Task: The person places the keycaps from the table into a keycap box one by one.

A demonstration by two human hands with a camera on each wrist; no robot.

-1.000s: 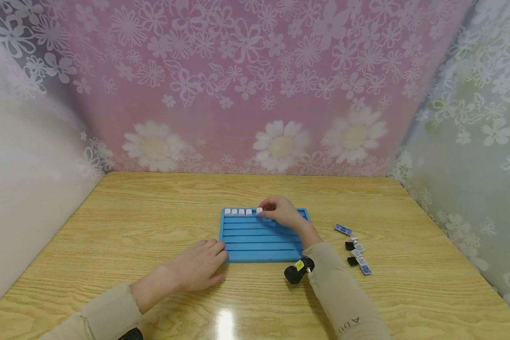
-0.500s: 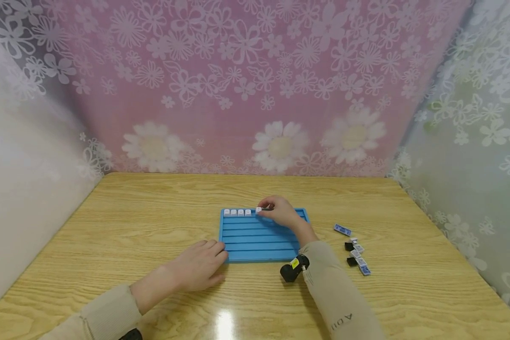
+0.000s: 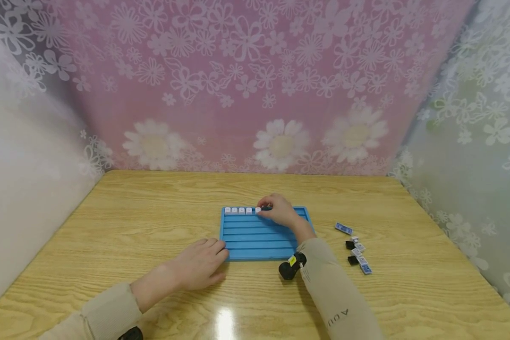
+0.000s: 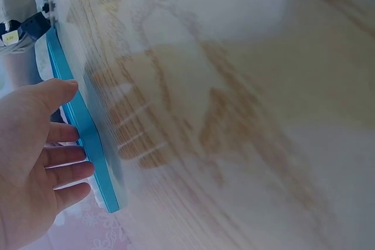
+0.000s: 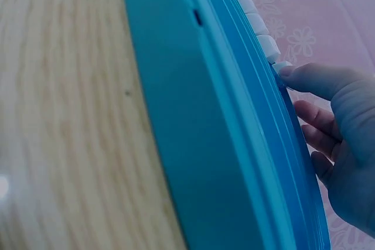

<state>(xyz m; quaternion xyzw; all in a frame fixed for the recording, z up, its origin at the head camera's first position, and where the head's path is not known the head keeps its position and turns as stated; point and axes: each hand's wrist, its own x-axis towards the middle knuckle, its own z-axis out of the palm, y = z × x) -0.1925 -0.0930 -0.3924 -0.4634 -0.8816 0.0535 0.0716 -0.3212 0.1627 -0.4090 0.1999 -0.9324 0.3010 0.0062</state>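
Slight leftward movement noted: right-hand grip (image 3: 282, 211) has brought a small white cube-like tile, apparently plastic (image 3: 258, 210), nearer the row of four white tiles (image 3: 242, 211). Thumb and finger pinch it at the far groove of the ridged blue tray (image 3: 259, 258). Judged light, stiff, smooth, hardly fragile; best held by opposite sides. Left-hand grip (image 3: 199, 265), fingers extended, touches the tray's left edge.

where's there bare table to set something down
The table is bare left of the blue tray, beyond the left hand, and behind the tray up to the pink curtain. More lies right of the clustered tiles. Crowded: the tray's back row, where the right hand pinches a white cap.
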